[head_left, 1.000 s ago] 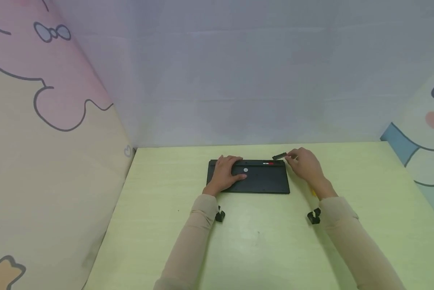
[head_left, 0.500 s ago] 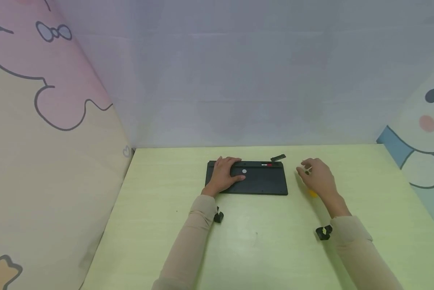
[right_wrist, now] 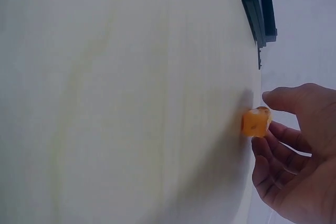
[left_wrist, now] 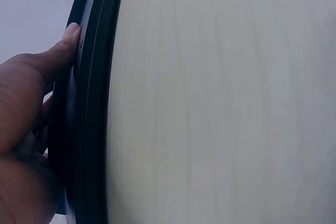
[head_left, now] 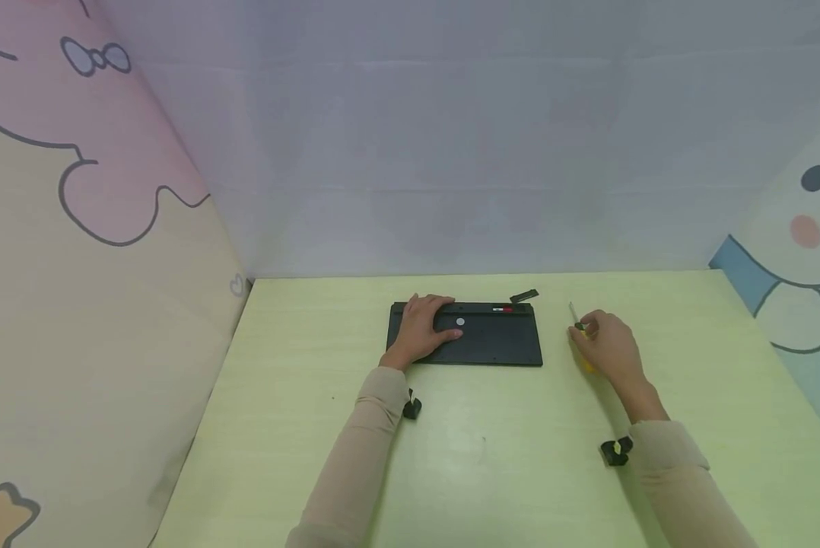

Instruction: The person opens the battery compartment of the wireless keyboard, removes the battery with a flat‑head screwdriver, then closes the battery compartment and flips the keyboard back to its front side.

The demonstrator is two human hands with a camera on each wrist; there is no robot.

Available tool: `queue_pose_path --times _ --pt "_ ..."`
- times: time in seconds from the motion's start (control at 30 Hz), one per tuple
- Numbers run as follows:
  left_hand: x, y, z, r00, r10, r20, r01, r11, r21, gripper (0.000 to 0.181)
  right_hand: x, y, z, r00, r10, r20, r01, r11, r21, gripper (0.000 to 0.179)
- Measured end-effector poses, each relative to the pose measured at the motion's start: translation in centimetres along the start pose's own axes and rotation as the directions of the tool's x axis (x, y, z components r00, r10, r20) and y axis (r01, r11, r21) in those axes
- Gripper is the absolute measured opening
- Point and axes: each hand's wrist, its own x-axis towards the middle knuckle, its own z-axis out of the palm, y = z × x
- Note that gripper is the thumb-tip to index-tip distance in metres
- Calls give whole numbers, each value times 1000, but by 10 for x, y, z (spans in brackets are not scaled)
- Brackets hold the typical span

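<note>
A thin black keyboard (head_left: 495,342) lies on the table, apparently underside up, with a slot near its far right corner showing a small red-and-white battery (head_left: 502,309). My left hand (head_left: 420,331) rests across its left part, fingers toward the far edge; in the left wrist view the thumb (left_wrist: 65,45) lies along it. To the right of the keyboard, a screwdriver (right_wrist: 256,123) with a yellow handle points away from me. My right hand (head_left: 608,346) is around the handle, thumb on one side and bent fingers on the other; a gap shows beside the thumb tip.
A small black cover strip (head_left: 524,296) lies slanted at the keyboard's far right corner. Behind it the pale yellow table (head_left: 478,472) ends at a light wall (head_left: 451,152). Black camera mounts (head_left: 615,451) hang at both wrists.
My right hand let go of the black strip at the keyboard's corner and moved right and toward me, down to the screwdriver. My left hand stays on the keyboard.
</note>
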Motion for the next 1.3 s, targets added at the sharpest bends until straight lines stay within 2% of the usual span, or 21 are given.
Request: queue_pose_path --times 0.23,0.67,0.9,1.3 --pt "1 1 1 1000 -4 5 4 1000 -8 67 -1 10 4 1000 20 13 -20 1000 5 47" --pt "0 2 -2 1000 -7 8 7 1000 -2 68 0 8 -2 1000 16 -2 -16 1000 21 38" --pt "0 2 -2 1000 -21 16 21 1000 4 67 6 7 -4 996 -53 -67 54 998 9 30" --pt "1 0 -2 1000 -17 7 17 1000 2 68 16 -10 -15 987 -146 -67 147 989 12 25"
